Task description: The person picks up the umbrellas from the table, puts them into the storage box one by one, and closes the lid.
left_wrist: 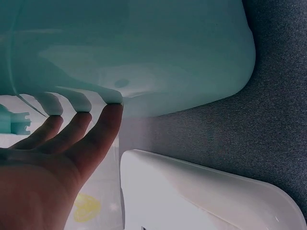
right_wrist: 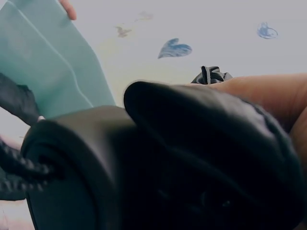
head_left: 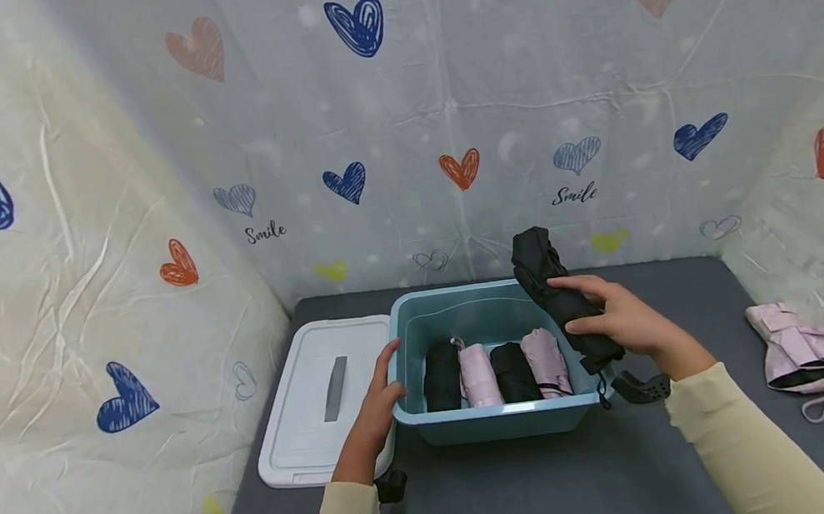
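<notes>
My right hand (head_left: 633, 319) grips a black folded umbrella (head_left: 555, 292), tilted above the right end of a blue-green plastic bin (head_left: 497, 424). In the right wrist view, the umbrella's handle end (right_wrist: 72, 167) with its braided cord fills the foreground. Inside the bin lie two black folded umbrellas, one at the left (head_left: 442, 379) and one nearer the middle (head_left: 515, 373), alternating with two pink ones (head_left: 480, 375) (head_left: 546, 360). My left hand (head_left: 372, 416) rests at the bin's left side. The left wrist view shows its fingertips (left_wrist: 112, 112) touching the outer wall.
A white lid (head_left: 299, 403) with a grey handle lies left of the bin. A pink umbrella sleeve or folded pink umbrella (head_left: 802, 346) with a cord loop lies at the right edge of the grey table surface (head_left: 527, 488). Heart-print curtains (head_left: 381, 109) hang behind and beside it.
</notes>
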Tool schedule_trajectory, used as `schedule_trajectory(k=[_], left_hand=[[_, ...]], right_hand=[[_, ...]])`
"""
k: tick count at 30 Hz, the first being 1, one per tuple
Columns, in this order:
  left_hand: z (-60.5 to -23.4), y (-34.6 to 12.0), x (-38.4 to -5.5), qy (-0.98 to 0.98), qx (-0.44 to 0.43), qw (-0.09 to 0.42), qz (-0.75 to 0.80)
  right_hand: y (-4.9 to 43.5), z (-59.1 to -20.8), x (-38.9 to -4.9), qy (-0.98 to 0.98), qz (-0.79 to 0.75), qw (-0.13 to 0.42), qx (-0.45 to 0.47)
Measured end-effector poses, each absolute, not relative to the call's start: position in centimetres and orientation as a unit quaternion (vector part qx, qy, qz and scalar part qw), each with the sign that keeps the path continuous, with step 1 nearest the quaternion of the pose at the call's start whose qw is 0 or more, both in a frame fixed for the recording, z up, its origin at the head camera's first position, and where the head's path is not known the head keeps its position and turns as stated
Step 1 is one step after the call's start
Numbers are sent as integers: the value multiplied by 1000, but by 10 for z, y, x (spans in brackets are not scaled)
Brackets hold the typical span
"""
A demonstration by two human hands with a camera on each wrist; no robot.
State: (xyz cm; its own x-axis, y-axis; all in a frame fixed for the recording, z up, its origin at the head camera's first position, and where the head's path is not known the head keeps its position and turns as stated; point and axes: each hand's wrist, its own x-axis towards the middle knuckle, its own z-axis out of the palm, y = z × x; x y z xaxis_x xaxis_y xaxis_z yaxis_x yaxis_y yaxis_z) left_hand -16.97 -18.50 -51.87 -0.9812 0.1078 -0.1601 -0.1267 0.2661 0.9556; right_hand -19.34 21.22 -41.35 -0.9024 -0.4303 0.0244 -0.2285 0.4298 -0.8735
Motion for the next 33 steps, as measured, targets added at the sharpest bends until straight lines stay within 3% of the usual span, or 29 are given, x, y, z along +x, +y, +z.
schedule_trajectory(k=[11,33], left_hand=[[-521,-185,-170,788,-8,98,608],[-521,-186,-168,783,-4,96,614]], right_hand=[[192,-417,-202,830,-487,168,-215],[163,-429,-223,849,-402,222,-261]])
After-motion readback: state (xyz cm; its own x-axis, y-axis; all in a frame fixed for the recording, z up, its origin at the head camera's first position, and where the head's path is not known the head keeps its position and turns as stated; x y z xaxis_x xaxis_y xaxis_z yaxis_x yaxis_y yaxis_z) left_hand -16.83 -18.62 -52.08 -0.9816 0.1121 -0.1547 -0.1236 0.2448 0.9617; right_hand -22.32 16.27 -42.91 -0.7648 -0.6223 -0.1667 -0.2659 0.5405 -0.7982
